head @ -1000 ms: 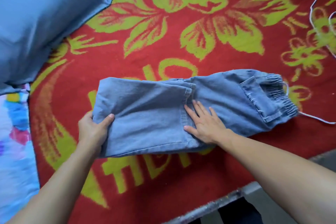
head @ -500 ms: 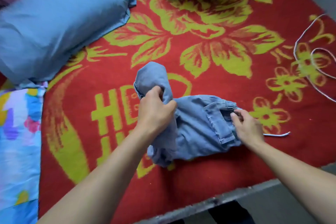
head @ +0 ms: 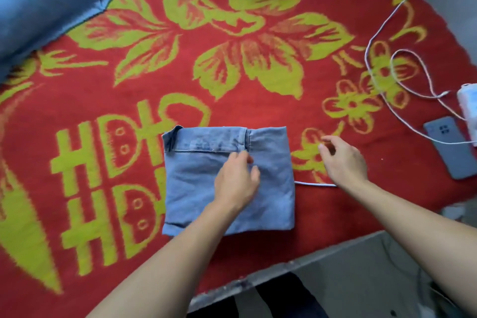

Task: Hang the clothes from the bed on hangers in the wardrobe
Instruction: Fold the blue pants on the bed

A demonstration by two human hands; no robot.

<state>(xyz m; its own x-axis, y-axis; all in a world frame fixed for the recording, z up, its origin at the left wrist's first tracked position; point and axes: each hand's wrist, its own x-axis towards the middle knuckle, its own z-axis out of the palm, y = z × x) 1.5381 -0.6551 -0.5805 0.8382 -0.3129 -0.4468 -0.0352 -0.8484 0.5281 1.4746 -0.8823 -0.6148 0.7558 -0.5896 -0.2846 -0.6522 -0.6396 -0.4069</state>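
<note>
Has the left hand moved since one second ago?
Yes. The left hand went right: before it was left of the yellow ring, now it rests on the jeans right of it.

head view: single, worn at head height | faces forward and steeply down | close over bed [head: 258, 100] near edge

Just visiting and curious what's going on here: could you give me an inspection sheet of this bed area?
Surface: red flowered blanket covering the bed.
Job's things: folded jeans lying flat; no hanger seen.
Clutter: phone, blue pillow.
Hands: left hand rests on the jeans; right hand hovers, holding nothing.
Cables: white cable looped beside the phone.
Surroundings: grey floor below the bed's edge.
</note>
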